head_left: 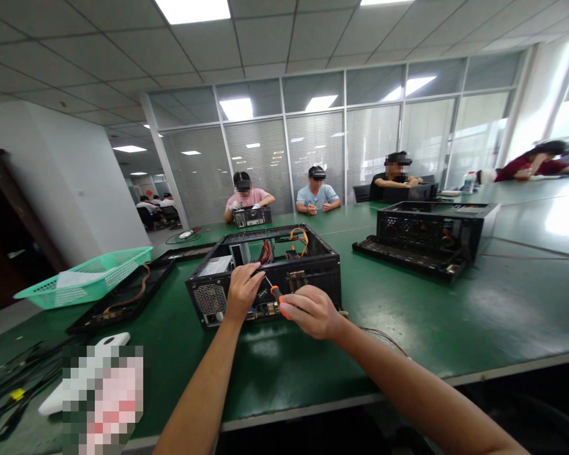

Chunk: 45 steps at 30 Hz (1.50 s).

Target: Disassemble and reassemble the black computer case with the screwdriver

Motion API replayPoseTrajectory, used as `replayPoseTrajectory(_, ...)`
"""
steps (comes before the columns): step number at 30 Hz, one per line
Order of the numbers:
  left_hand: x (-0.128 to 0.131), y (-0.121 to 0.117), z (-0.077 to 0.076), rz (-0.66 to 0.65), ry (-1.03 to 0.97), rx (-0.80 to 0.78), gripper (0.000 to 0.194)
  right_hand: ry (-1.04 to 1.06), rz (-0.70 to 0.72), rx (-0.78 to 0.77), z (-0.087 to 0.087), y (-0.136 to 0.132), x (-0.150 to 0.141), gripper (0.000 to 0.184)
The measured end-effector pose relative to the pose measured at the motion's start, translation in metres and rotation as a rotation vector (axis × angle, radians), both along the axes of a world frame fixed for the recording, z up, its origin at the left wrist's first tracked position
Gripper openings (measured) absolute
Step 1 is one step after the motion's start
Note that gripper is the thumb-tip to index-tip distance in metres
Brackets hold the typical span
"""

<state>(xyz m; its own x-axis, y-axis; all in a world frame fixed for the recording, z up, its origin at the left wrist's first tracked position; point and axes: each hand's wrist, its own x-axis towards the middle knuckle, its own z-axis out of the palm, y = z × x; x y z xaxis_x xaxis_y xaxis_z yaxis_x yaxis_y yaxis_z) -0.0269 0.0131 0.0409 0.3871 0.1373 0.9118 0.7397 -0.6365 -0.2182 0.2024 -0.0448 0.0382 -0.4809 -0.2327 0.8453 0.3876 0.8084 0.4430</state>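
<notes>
A black desktop computer case (322, 268) lies on its side in front of me, its upper side uncovered, showing red and yellow cables and a silver power supply (217, 266). My right hand (313, 311) grips an orange-and-black screwdriver (277, 294), its shaft slanting up and left to the case's near side. My left hand (243, 287) rests over the near top edge by the screwdriver's tip. Its fingers are pressed together there; whatever they pinch is too small or hidden to make out.
At left lie a green basket (123, 260), a dark panel (123, 294), black cables (33, 373) and a white device (116, 341), partly pixelated. Another open case (483, 221) stands right on the green table (408, 316). Several people sit across, one with a computer case (252, 216).
</notes>
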Motion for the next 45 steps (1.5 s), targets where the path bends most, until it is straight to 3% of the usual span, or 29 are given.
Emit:
replayPoseTrajectory(12,-0.002,0.007,-0.006,0.043,0.037,0.043,0.02,0.127,0.044,0.004,-0.007,0.01,0.001,0.03)
replayPoseTrajectory(25,0.013,0.036,-0.007,0.058,0.008,0.037,0.019,0.139,-0.185,-0.091,0.0,0.02,0.008,0.018)
replayPoseTrajectory(32,0.017,0.036,-0.007,0.068,-0.015,0.016,0.017,0.16,-0.251,-0.123,0.002,0.02,0.013,0.014)
replayPoseTrajectory(37,0.019,0.031,-0.004,0.075,-0.011,-0.009,0.018,0.164,-0.345,-0.11,0.001,0.02,0.017,0.038)
replayPoseTrajectory(40,0.018,0.029,-0.002,0.072,0.008,-0.022,0.019,0.152,-0.364,-0.099,0.001,0.02,0.018,0.042)
replayPoseTrajectory(45,0.018,0.026,0.0,0.068,0.012,-0.027,0.02,0.099,-0.336,-0.102,0.0,0.019,0.015,0.023)
